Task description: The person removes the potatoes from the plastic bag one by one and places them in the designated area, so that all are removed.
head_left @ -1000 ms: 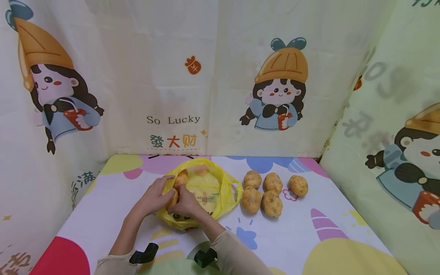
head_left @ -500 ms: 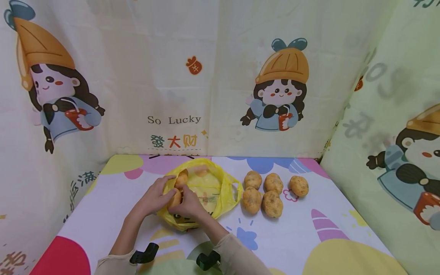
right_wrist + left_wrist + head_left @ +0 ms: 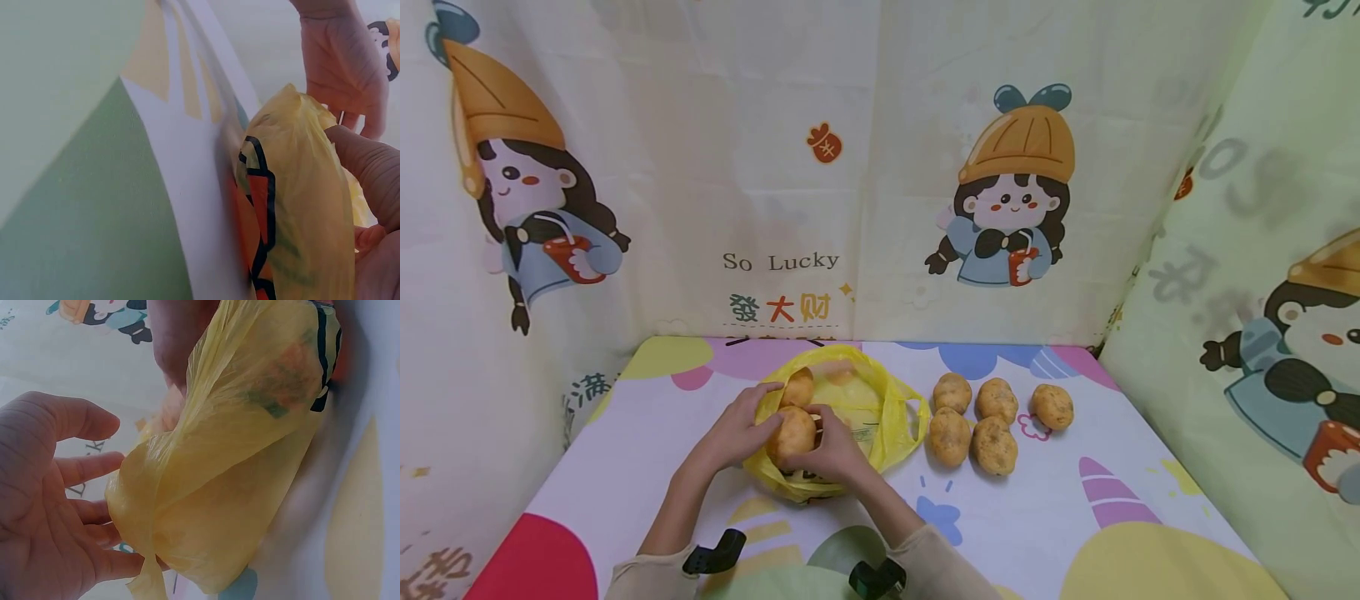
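Note:
In the head view a yellow plastic bag point(image 3: 891, 433) lies with its mouth open on the table. Within its left part are two potatoes, a far one point(image 3: 797, 388) and a nearer, larger one point(image 3: 793, 433). My right hand point(image 3: 835, 450) holds the nearer potato, fingers on its far right side and thumb at its near side. My left hand point(image 3: 737, 429) is at the bag's left rim, thumb by that potato. From the left wrist, the left hand's fairly straight fingers point(image 3: 87, 469) touch the bag's outside point(image 3: 219, 481). The bag hides the potato in both wrist views.
To the right of the bag, a cluster of several potatoes point(image 3: 950, 436) sits on the patterned tablecloth point(image 3: 880, 533), with a single potato point(image 3: 1052, 407) farther right. A printed cloth backdrop point(image 3: 880, 208) rises behind the table and at both sides.
My right hand has shifted right, its grip now wider around the nearer potato. That potato has come slightly right and shows more fully. My left hand stays at the bag's rim.

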Available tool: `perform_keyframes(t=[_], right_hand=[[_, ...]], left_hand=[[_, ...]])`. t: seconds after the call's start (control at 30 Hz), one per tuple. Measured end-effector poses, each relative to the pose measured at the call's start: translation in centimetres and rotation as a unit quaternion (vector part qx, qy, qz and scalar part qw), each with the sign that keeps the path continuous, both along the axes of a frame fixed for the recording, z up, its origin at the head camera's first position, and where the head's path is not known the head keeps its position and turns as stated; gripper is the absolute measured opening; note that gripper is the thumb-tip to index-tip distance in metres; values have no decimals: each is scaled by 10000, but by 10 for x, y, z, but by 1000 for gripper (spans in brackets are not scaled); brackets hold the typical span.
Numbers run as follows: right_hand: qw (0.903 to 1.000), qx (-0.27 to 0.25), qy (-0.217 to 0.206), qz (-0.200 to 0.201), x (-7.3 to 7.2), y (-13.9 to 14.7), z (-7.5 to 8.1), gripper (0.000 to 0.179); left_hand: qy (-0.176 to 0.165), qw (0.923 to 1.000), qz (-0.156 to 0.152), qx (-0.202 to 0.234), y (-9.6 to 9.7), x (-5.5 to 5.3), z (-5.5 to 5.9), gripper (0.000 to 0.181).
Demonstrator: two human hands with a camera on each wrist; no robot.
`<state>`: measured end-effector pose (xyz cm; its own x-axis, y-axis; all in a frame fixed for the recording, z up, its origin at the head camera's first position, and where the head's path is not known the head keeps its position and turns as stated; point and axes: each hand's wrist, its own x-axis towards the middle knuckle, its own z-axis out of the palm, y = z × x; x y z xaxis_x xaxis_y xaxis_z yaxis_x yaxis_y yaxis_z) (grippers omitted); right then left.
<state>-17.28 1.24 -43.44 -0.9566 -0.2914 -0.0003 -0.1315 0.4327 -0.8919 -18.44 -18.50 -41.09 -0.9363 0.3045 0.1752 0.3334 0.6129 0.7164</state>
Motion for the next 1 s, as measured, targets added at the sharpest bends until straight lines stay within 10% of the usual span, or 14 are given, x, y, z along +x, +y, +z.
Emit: perform_keyframes(t=[1.0], right_hand=[[9942,-959,-359,-332,32,46,25,86]], left_hand=[[15,10000,15,17,-2,1,2,52]])
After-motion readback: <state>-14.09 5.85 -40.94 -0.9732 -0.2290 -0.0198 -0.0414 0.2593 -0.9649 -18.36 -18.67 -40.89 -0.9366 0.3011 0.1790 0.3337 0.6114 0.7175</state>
